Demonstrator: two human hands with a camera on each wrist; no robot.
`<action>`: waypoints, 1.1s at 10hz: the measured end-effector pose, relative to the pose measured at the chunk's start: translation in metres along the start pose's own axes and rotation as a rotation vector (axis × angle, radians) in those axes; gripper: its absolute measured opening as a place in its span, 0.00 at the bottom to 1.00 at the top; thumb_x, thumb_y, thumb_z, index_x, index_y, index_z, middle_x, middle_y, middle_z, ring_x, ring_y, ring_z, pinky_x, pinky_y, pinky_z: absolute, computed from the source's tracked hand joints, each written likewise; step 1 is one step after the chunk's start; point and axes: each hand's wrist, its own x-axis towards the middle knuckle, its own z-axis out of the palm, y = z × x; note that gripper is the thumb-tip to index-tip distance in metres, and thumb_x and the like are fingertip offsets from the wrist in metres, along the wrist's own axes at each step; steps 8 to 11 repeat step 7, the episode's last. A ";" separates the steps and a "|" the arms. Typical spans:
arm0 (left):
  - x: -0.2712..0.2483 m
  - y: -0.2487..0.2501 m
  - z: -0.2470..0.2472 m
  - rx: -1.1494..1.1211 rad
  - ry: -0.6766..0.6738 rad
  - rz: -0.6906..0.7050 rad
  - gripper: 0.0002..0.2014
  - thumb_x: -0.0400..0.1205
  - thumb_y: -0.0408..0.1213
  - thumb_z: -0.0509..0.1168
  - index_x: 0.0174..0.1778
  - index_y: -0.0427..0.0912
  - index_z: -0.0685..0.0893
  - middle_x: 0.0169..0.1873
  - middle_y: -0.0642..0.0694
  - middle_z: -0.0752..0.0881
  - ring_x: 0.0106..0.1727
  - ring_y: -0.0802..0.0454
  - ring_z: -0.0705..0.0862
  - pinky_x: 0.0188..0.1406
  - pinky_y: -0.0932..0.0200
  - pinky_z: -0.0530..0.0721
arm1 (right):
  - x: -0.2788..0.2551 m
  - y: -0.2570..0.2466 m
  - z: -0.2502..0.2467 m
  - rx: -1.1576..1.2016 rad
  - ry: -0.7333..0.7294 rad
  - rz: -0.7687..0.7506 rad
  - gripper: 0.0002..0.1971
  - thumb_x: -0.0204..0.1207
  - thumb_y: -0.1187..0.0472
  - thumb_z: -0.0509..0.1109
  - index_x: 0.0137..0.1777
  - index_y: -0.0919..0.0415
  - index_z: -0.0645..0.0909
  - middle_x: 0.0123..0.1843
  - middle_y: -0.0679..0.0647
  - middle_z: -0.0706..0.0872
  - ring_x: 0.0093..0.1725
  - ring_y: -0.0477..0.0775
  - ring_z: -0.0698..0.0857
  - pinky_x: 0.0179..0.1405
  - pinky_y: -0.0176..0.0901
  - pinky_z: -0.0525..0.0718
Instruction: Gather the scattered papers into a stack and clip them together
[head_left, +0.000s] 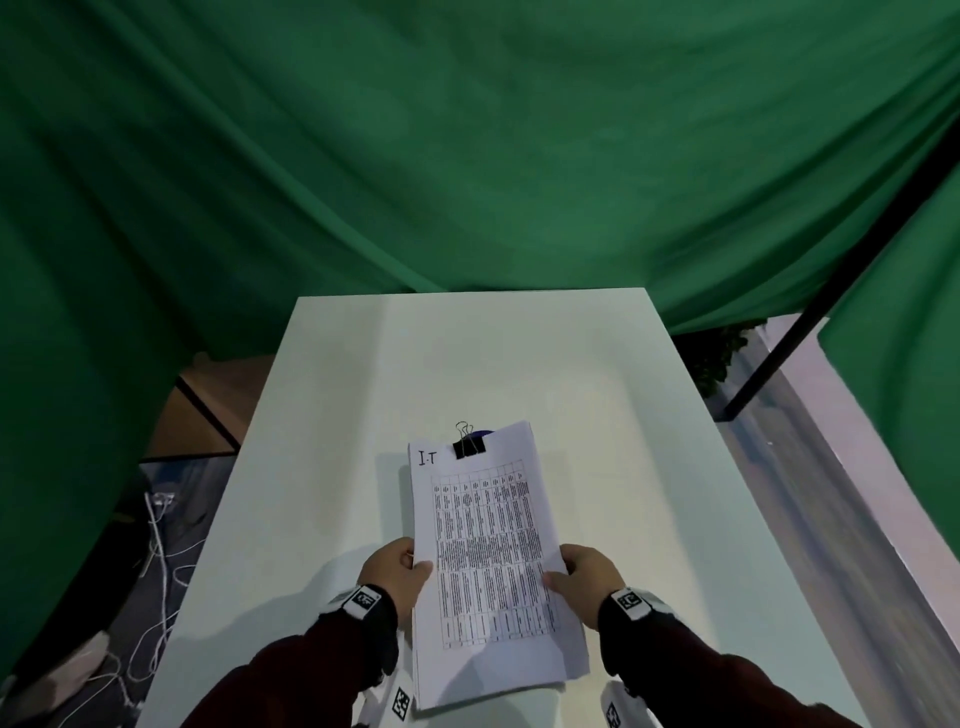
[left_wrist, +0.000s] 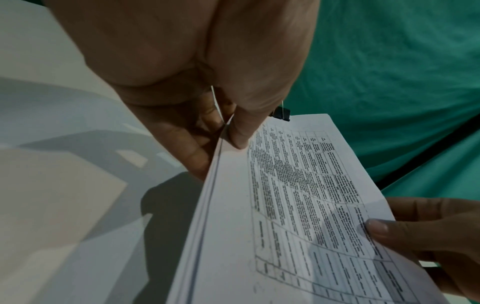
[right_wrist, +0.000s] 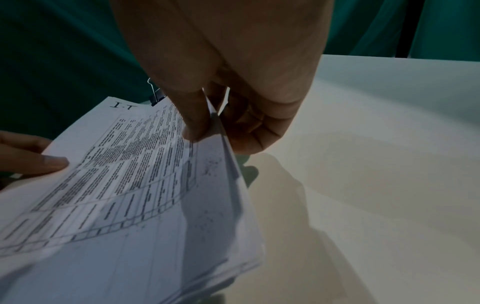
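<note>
A stack of printed papers with a table of text and "I-T" written at its top is held above the white table. A black binder clip with wire handles grips the stack's far edge. My left hand pinches the left edge, thumb on top, fingers under. My right hand pinches the right edge the same way. In the left wrist view the thumb presses on the papers, with the clip beyond. The right wrist view shows the papers and clip.
Green cloth hangs behind and on both sides of the table. A black pole slants at the right. White cords lie on the floor at the left. A dark bluish object peeks out behind the clip.
</note>
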 end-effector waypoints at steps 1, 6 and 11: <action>0.008 -0.006 0.007 0.039 0.004 -0.032 0.07 0.83 0.39 0.69 0.41 0.44 0.78 0.31 0.52 0.79 0.33 0.51 0.78 0.41 0.58 0.79 | 0.005 0.000 0.006 0.013 -0.030 0.062 0.07 0.79 0.54 0.75 0.53 0.50 0.82 0.49 0.50 0.89 0.48 0.54 0.87 0.45 0.38 0.80; 0.002 -0.030 0.006 0.187 -0.046 0.143 0.32 0.86 0.45 0.64 0.86 0.49 0.63 0.82 0.51 0.67 0.76 0.53 0.76 0.77 0.59 0.71 | -0.008 0.012 0.021 -0.145 -0.103 -0.020 0.37 0.81 0.55 0.69 0.86 0.49 0.56 0.69 0.56 0.77 0.64 0.60 0.85 0.66 0.51 0.81; -0.015 -0.048 0.005 0.075 0.019 0.128 0.28 0.86 0.43 0.66 0.83 0.50 0.69 0.76 0.52 0.73 0.69 0.56 0.81 0.70 0.64 0.75 | -0.020 0.024 0.020 -0.116 -0.103 -0.016 0.36 0.80 0.51 0.70 0.85 0.49 0.60 0.61 0.51 0.75 0.57 0.55 0.82 0.63 0.45 0.80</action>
